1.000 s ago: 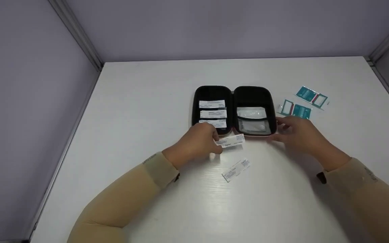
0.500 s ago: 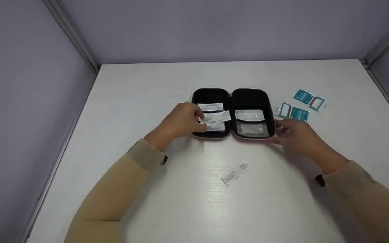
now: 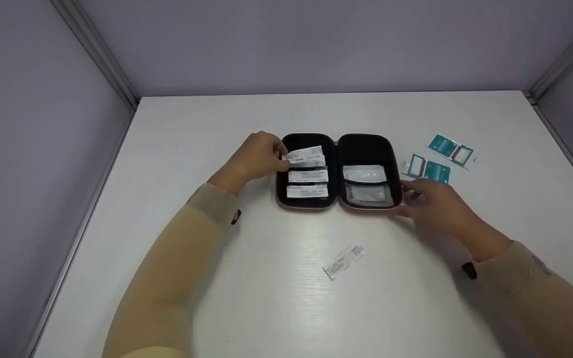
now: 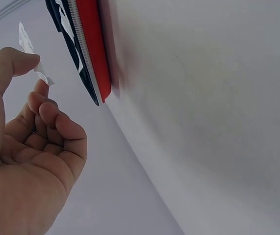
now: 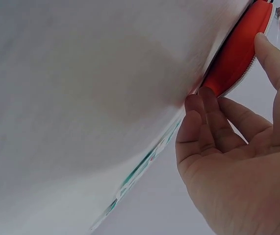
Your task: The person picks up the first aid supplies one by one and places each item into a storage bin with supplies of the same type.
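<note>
A zippered case (image 3: 366, 147), black inside and red outside, lies unfolded on the white table. My left hand (image 3: 256, 158) pinches the left end of a small white printed packet (image 3: 306, 154) between thumb and forefinger. That packet (image 4: 27, 43) overlaps another white packet at the top of the case's left half. Below them, two similar packets (image 3: 308, 176) sit in rows. At the right half's near corner, my right hand (image 3: 435, 205) holds the case's edge, thumb and fingers against the red shell (image 5: 240, 51). Clear-wrapped packets (image 3: 364, 174) fill the right half's pockets.
One loose white packet (image 3: 344, 261) lies on the table in front of the case. Two teal-and-white packets (image 3: 450, 149) lie to the right, beyond my right hand. Grey walls (image 3: 316, 44) stand behind and at the sides of the table (image 3: 207, 119).
My left hand has carried its white packet from the case's near edge up and left, over the lower rows, to the top row. My right hand stays at the case's corner.
</note>
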A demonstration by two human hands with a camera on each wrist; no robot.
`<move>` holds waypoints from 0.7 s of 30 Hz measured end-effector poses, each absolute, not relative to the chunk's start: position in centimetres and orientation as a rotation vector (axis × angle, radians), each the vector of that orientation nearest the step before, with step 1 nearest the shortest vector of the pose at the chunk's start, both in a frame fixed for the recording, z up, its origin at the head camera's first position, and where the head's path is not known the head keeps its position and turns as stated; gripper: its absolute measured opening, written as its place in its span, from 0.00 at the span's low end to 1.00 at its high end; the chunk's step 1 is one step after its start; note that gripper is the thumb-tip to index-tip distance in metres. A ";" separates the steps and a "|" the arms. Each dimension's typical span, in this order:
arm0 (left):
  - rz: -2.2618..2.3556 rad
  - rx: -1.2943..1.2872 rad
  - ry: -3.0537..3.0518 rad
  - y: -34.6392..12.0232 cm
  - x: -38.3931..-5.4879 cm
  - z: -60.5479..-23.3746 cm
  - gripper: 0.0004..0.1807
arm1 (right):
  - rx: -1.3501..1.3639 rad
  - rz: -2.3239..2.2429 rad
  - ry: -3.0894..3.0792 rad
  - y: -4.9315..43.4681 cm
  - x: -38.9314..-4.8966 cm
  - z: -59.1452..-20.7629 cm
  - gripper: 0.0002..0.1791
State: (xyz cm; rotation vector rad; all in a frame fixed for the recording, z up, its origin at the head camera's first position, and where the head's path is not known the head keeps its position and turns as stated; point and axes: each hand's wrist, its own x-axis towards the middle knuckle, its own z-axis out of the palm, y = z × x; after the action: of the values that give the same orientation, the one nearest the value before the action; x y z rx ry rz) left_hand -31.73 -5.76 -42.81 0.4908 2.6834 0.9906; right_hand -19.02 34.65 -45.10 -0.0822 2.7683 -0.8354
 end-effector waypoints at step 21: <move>1.039 0.397 2.689 -5.9 -33.7 -42.3 0.27 | -0.147 -0.837 2.798 34.9 -19.1 -44.9 0.43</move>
State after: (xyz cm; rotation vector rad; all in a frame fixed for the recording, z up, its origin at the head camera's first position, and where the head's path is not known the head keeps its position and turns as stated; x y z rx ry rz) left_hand -33.70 -5.93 -42.35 0.3974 2.6887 1.0392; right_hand -19.14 34.90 -44.85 -0.1470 2.7982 -0.8375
